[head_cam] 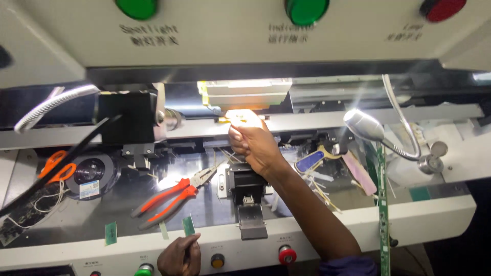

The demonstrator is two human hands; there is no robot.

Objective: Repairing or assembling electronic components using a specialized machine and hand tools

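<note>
My right hand (250,140) reaches up under the lit head of a bench machine (245,94), fingers pinched on a small yellowish part (225,120) at the bright spot. What exactly the fingers hold is washed out by glare. My left hand (179,255) rests at the machine's front edge, pinching a small green strip (188,225) that stands upright. A black fixture block (246,186) sits just below my right wrist.
Orange-handled pliers (166,199) lie on the dark bed. Orange scissors (55,166) are at the left. A gooseneck lamp (364,125) shines from the right. A long green circuit strip (382,204) stands at right. Round buttons (286,254) line the front panel.
</note>
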